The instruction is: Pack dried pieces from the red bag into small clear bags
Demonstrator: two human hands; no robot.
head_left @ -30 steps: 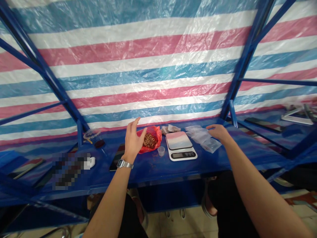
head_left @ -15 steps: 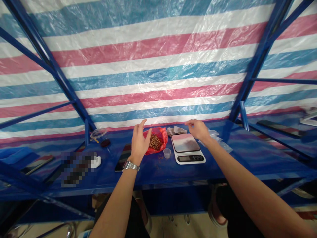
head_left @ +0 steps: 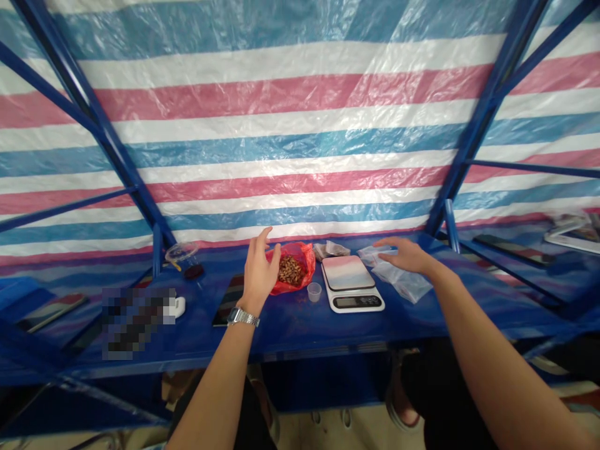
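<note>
A red plastic bag [head_left: 304,255] lies open on the blue shelf [head_left: 300,322], holding brown nuts [head_left: 290,270]. My left hand [head_left: 260,272], with a metal watch at the wrist, hovers open just left of the bag, fingers spread. A white digital scale [head_left: 351,282] stands right of the bag, its platform bare. A small clear cup [head_left: 314,291] sits in front of the bag. My right hand [head_left: 407,255] is flat and open over a pile of clear plastic bags [head_left: 398,278] to the right of the scale.
Two small filled bags [head_left: 332,249] lie behind the scale. A phone [head_left: 228,299] lies flat by my left wrist, with a clear lidded cup [head_left: 180,252] and a dark object to the left. Blue frame posts [head_left: 157,250] rise at both sides; a striped tarp hangs behind.
My right hand went from the clear bags to above the scale's back edge, then returned right over the bags. My left hand stayed beside the red bag.
</note>
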